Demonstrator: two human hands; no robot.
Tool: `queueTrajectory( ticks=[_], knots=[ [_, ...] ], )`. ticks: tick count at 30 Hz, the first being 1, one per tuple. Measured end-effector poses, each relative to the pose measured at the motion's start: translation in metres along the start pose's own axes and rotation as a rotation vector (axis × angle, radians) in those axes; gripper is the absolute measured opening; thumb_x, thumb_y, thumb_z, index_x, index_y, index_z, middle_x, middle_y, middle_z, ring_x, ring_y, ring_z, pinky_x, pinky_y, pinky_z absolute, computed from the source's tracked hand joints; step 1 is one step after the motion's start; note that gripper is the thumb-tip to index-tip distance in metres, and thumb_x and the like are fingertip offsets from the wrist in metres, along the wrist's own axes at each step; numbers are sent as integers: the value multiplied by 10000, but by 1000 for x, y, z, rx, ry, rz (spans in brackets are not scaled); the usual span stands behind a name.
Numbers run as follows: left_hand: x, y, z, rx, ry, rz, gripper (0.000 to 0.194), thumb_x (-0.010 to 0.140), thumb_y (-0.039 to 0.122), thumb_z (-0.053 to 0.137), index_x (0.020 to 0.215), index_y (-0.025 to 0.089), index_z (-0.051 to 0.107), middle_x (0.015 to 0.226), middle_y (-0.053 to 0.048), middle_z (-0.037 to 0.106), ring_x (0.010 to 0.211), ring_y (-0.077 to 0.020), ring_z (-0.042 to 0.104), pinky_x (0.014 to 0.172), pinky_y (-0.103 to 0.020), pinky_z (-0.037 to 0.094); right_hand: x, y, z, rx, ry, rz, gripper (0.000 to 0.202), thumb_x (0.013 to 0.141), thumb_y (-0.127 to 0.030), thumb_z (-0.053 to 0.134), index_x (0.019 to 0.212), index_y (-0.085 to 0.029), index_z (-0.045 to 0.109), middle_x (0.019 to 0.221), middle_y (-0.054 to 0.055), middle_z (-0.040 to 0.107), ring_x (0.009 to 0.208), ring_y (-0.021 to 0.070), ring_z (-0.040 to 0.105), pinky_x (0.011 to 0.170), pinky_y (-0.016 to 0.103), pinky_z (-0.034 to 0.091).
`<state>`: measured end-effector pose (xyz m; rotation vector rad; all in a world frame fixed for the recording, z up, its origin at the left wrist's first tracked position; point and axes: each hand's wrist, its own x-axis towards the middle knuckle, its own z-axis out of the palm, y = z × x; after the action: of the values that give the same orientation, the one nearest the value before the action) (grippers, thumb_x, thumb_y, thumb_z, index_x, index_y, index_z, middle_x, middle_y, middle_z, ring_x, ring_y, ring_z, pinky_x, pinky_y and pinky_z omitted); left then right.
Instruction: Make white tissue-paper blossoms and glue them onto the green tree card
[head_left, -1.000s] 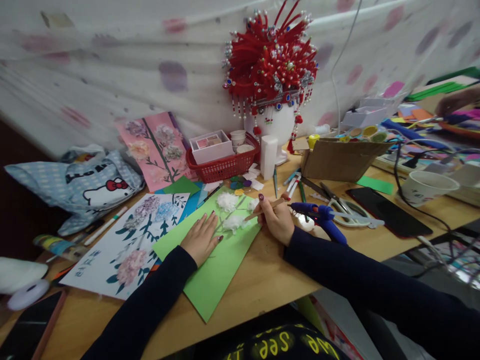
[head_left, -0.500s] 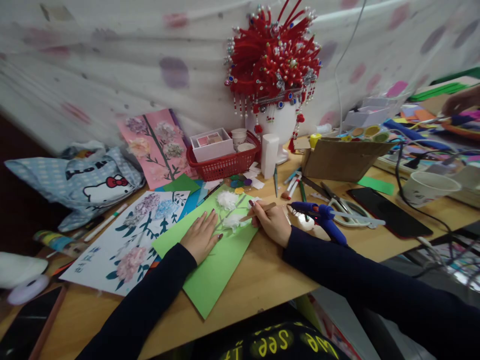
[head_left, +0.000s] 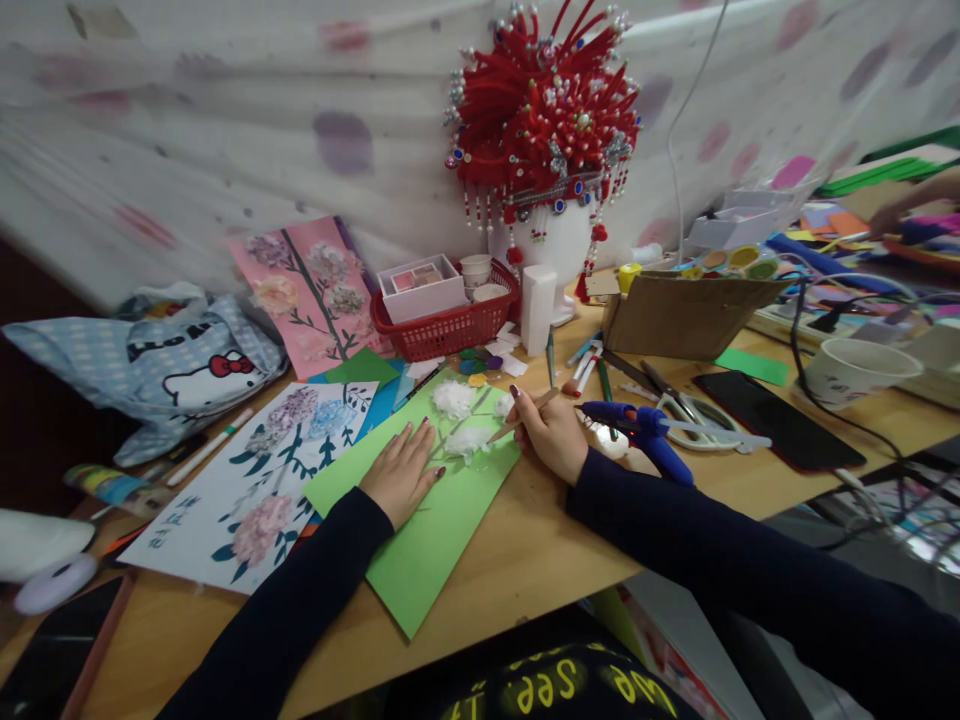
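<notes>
My left hand lies flat, fingers spread, on a light green sheet of paper. Pinched in my right hand is a pointed wooden stick; its tip is at the right edge of a white ruffled flower. Whether the tip touches the petals, I cannot tell. Above it on the sheet is another white flower, and a third sits partly behind my right fingers. Grey-brown painted stems run between the flowers.
Right of my hand lie a blue glue gun, scissors and a phone. A finished flower picture is at left. Behind stand a red basket and a red beaded headdress. Another person's hand shows far right.
My right hand has shifted slightly right, and the stick's tip has drawn back from the middle of the lower flower to its edge. My left hand stays on the paper.
</notes>
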<state>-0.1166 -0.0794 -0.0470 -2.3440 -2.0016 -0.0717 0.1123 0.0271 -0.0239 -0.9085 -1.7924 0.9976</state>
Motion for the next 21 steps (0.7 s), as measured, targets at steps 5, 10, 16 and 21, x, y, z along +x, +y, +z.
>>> queueTrajectory(
  ticks=[5,10,16,21],
  knots=[
    [1,2,-2,12,-25,-17,611,935,457,229,1423,97,301,1492,-122,289,1390,-285,219,1106,-436,272,-3,-3,-1,-64,-31,-80,511,901,-584,324,659,-192,546,458,-20,535,406,112,537,446,216,425],
    [1,4,-2,22,-17,-27,603,936,448,236,1420,95,302,1486,-123,303,1388,-279,226,1101,-437,279,-4,-4,-2,-135,-26,-140,516,912,-566,315,661,-189,563,463,-13,559,408,112,533,466,219,425],
    [2,7,-6,-19,-42,-24,598,932,444,271,1417,96,304,1488,-138,289,1392,-274,210,1106,-448,276,-5,-11,-6,71,108,-85,525,895,-571,371,610,-176,565,392,-25,498,348,101,474,388,216,372],
    [3,11,-30,-118,-79,-5,511,900,368,398,1349,126,430,1450,-118,371,1354,-255,318,1102,-430,297,-8,-13,-13,238,201,-128,481,903,-510,422,595,-174,575,387,-20,485,336,106,457,372,238,360]
  ],
)
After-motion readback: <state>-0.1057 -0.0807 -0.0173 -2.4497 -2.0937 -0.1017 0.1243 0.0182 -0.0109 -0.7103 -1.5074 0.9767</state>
